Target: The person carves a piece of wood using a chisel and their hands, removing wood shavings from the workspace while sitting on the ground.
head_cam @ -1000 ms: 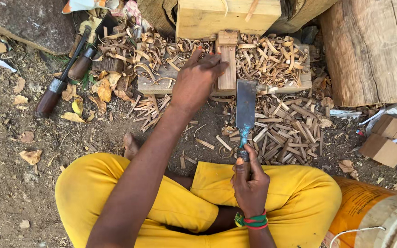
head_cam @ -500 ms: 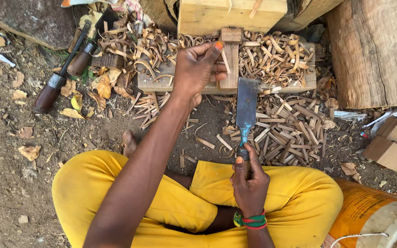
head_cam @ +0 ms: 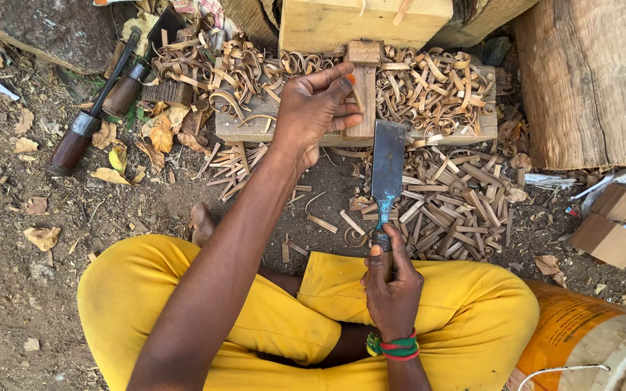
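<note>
You have two hands in view and one tool in hand. Your right hand is wrapped around the handle of the broad flat steel chisel, fingers closed tight together and thumb laid along the top of the grip; the handle itself is almost wholly hidden inside the fist. The chisel's long axis runs nearly straight away from you, its square cutting edge pointing forward and standing just short of the low wooden plank that lies crosswise on the ground.

Your left hand rests on that plank, fingers loosely curled and slightly parted, the fingertips touching a small upright strip of pale wood whose lower part they cover.

Curled wood shavings are heaped on the plank, and straight flat chips lie below it; neither can be counted. Two dark-handled tools lie side by side at far left, pointing up and to the right, their tips buried in shavings. One pale squared timber block is cut off by the top edge, and one large log by the right. Your crossed legs in yellow trousers fill the lower part of the view.
</note>
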`<state>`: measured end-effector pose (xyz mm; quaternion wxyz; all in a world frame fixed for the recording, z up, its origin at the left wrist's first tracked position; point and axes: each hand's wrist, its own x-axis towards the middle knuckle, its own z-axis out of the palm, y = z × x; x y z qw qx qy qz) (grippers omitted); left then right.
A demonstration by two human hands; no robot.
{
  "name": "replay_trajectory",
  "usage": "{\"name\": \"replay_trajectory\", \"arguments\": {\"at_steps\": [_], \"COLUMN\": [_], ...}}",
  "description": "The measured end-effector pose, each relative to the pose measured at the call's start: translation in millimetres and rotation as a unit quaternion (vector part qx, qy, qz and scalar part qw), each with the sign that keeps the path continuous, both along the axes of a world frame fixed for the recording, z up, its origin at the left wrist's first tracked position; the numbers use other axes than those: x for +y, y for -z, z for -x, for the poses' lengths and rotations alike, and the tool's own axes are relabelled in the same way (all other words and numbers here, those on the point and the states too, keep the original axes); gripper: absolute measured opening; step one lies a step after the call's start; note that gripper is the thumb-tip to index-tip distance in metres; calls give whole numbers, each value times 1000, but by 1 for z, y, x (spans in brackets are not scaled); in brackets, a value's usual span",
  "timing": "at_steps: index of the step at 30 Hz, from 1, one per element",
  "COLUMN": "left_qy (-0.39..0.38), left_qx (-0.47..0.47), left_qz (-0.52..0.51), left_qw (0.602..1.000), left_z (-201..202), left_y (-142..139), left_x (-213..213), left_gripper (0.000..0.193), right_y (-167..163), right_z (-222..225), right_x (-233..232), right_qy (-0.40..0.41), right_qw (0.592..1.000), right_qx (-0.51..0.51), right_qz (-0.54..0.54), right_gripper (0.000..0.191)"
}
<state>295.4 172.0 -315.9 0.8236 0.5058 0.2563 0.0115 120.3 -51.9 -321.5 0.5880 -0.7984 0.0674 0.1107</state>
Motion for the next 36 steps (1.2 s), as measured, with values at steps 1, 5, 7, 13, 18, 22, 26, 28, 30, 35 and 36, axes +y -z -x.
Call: {"name": "replay_trajectory", "arguments": {"at_steps": [1, 5, 7, 13, 18, 22, 26, 28, 30, 35, 36], "left_qy": [1, -3, -9, -45, -49, -45, -16, 22, 41, 64, 71], "left_qx": [-2, -11, -17, -81, -73, -65, -143, -134, -118, -110, -107], "left_qz": [1, 3, 5, -186, -433, -483, -567, -627, -649, -659, -661], "left_qw": [1000, 1000, 1000, 978, 897, 872, 811, 767, 751, 741, 740], "left_z": [0, -1, -2, -5, -4, -2, 0, 0, 0, 3, 3], "left_y": [1, 5, 8, 14, 15, 17, 23, 25, 28, 33, 34], "left_x": [0, -1, -1, -1, 2, -1, -3, -5, -7, -10, -10], "left_gripper": [37, 37, 36, 31, 17, 15, 14, 13, 15, 26, 24], "right_y": [0, 1, 1, 2, 2, 0, -4, -6, -7, -6, -5], "right_z": [0, 0, 0, 0, -1, -1, -3, -4, -5, -4, -4], "right_x": [0, 0, 0, -1, -1, 0, 2, 3, 3, 3, 3], "right_qy": [2, 1, 4, 0, -3, 7, -5, -6, -7, -15, -18], "right_qw": [1000, 1000, 1000, 1000, 1000, 999, 998, 998, 998, 996, 995], "right_qx": [4, 5, 10, 6, 15, 29, 20, 15, 17, -13, -29], "right_qz": [2, -14, -8, 7, 24, 21, 53, 58, 65, 92, 95], "right_gripper": [47, 48, 48, 50, 49, 49, 47, 46, 46, 44, 43]}}
